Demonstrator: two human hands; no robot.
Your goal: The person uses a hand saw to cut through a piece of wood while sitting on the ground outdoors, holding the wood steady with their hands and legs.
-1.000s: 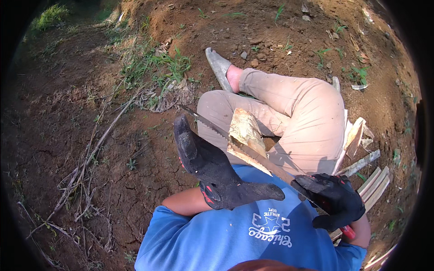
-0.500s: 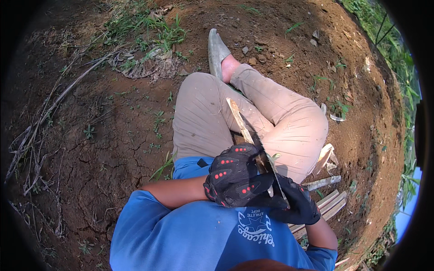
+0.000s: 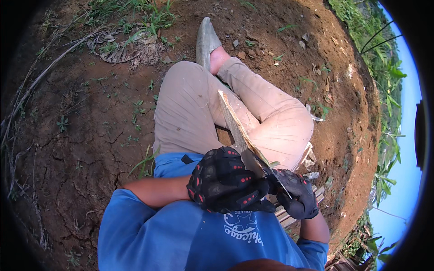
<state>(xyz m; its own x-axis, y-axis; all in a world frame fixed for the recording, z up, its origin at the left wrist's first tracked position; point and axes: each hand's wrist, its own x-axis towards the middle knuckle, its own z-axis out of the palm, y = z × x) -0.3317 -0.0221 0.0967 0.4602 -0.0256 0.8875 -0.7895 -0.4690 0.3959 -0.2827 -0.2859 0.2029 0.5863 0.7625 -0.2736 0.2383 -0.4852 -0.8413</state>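
Drawn inward, left hand grips wood piece jutting ahead; right hand's hold unclear.

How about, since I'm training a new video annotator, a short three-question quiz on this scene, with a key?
1. Multiple choice: what colour are the small dots on the gloved left hand?
A. Green
B. Red
C. Yellow

2. True or false: the narrow tip of the long wood piece points away from the blue T-shirt.

3. Short answer: on which side of the person do the pale wooden slats lie?

Key:
1. B
2. True
3. The person's right
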